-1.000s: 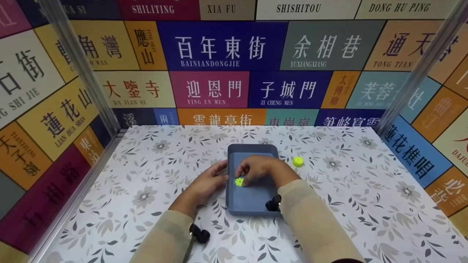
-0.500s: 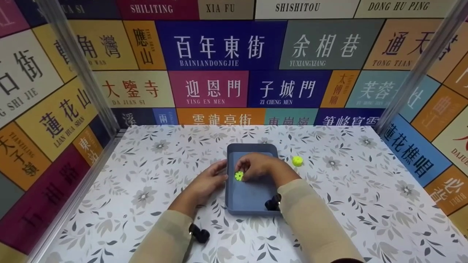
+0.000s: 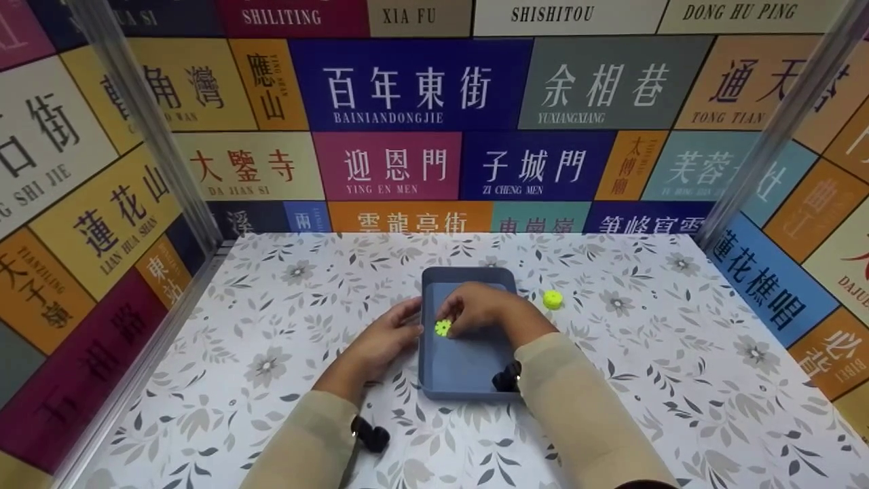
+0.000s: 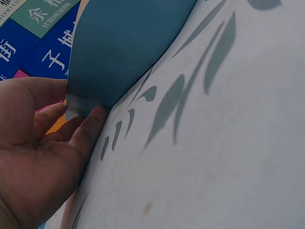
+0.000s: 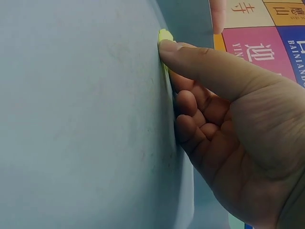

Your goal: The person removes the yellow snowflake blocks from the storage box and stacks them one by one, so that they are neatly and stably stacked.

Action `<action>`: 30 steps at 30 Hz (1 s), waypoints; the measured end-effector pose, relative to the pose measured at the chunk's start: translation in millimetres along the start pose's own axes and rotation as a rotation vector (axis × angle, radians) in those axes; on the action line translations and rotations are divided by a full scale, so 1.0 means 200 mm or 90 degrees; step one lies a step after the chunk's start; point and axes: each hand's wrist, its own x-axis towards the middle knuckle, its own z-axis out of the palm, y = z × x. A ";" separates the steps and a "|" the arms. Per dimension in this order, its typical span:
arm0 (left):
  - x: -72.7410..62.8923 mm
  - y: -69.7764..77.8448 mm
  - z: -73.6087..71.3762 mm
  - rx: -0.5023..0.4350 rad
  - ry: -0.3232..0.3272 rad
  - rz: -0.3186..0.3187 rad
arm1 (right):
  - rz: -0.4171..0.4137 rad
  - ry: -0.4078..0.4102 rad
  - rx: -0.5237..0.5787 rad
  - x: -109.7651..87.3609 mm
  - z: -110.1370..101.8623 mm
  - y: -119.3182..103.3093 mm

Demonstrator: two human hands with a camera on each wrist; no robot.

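A blue-grey rectangular tray (image 3: 468, 363) lies on the table. Inside it, near the left wall, my right hand (image 3: 478, 309) pinches a bright yellow-green flower-shaped piece (image 3: 442, 328) low at the tray floor. In the right wrist view the thumb presses the piece (image 5: 165, 36) from above, while the other fingers curl beneath. My left hand (image 3: 383, 343) rests against the outside of the tray's left wall. The left wrist view has its thumb and fingers (image 4: 90, 129) touching that wall without wrapping round it.
A second yellow-green piece (image 3: 552, 299), thicker-looking, sits on the table right of the tray. A floral-patterned cloth (image 3: 271, 367) covers the table. Panels with printed street names (image 3: 414, 85) enclose the back and both sides.
Over the last second my right hand has shifted the flower-shaped piece slightly toward the tray's far end. My left hand stays in place.
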 end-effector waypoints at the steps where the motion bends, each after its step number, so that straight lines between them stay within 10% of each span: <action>1: 0.00 0.00 0.00 -0.001 0.001 -0.002 | 0.001 0.003 -0.001 0.00 0.00 0.00; 15: -0.01 0.01 0.00 0.006 0.014 -0.009 | 0.042 0.066 0.045 0.00 -0.06 0.03; 30: 0.00 0.00 0.00 0.015 0.031 -0.011 | 0.064 0.164 0.302 -0.14 -0.24 -0.05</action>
